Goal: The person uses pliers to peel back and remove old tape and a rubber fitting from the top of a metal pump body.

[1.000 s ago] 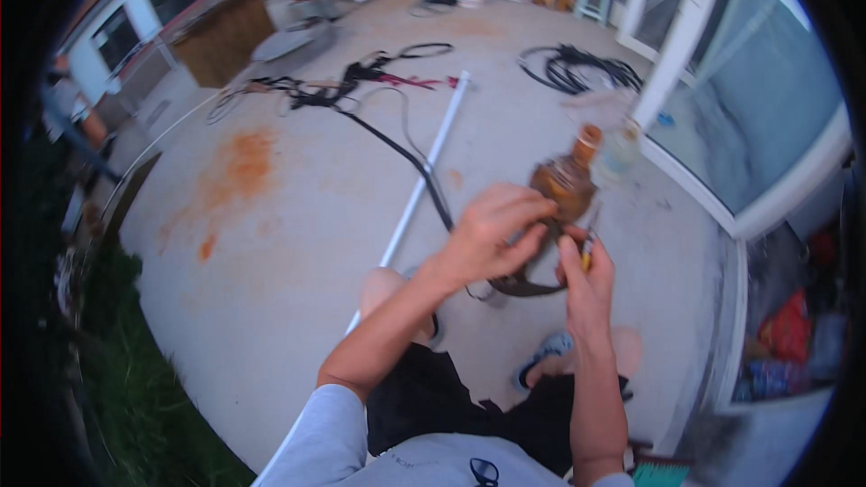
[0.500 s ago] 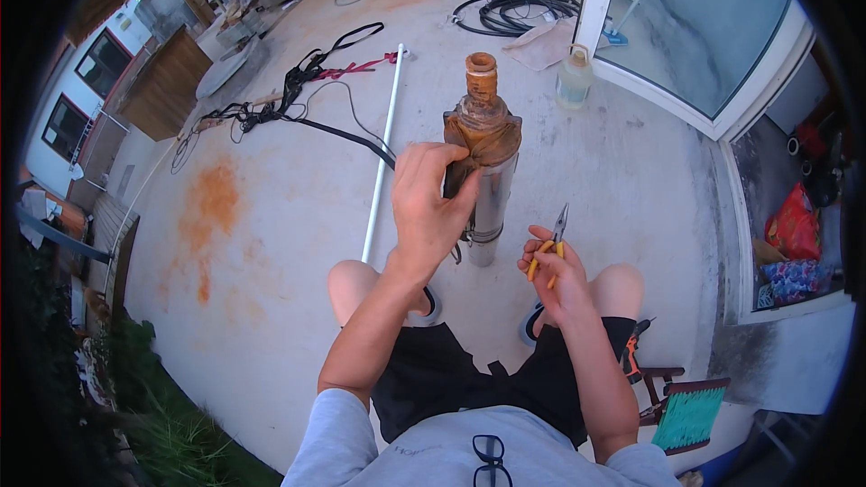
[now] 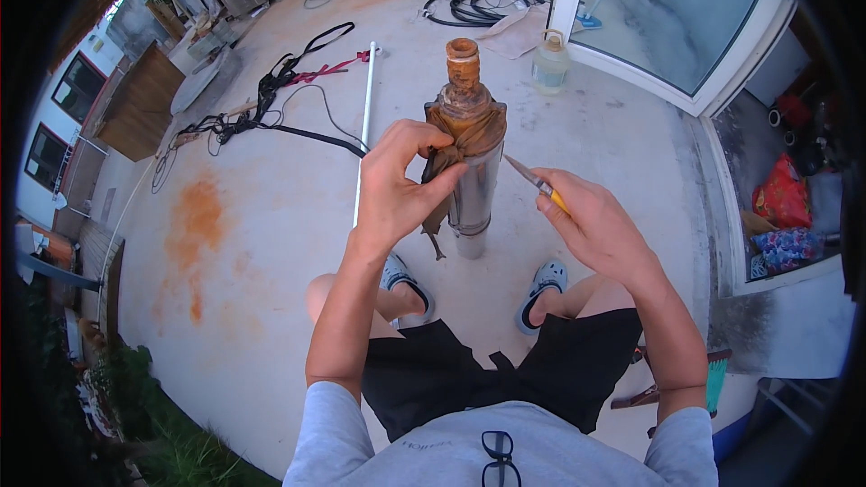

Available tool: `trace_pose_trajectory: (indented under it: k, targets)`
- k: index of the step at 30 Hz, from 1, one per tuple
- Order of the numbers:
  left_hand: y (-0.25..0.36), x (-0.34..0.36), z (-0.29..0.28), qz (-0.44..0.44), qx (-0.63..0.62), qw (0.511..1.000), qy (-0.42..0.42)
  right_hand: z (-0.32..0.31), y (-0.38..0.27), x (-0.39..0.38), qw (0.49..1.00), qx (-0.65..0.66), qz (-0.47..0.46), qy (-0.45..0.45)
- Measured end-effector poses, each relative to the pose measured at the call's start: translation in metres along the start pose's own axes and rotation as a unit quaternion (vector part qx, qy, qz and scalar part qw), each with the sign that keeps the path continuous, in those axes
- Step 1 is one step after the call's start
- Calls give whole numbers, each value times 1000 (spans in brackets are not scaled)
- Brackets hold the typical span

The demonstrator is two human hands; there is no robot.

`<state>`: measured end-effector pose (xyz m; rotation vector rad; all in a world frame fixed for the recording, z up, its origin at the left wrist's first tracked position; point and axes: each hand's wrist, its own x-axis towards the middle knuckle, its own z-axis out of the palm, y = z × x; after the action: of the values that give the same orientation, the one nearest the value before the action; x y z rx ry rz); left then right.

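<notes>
Your left hand (image 3: 392, 188): thumb and forefinger clamped on brown, knotted, cloth-like wrapping (image 3: 475, 133). Your right hand (image 3: 597, 227): fingers curled round yellow-handled, grey-nosed metal pliers (image 3: 542, 187), tip aimed at 10 o'clock. Wrapping encircles upright, rust-necked, silvery metal cylinder (image 3: 474, 197), at your 12 o'clock. Translucent plastic jug (image 3: 549, 69) stands at cylinder's 1 o'clock.

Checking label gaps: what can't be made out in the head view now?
Head view:
- Pliers: handles mostly hidden by the right hand; tip contact with the cylinder unclear.
- Brown wrap: pinched part hidden by the left hand.
- White pipe: lower end hidden behind the left hand and arm.
- Stool: mostly behind the right forearm.
- Glasses: cut off by the bottom edge.
</notes>
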<state>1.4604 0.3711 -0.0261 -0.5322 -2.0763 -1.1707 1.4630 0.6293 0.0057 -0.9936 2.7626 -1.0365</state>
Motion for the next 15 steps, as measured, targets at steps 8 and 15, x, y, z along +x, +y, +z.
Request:
trace_pose_trajectory:
  k: [8,15]
  targets:
    - [-13,7,-19,-52,-178,977,-107,-15,-14,16,985,-172,-20,25]
    - [-5,22,-21,-98,-159,971,-150,-22,-15,32,967,-253,-43,0]
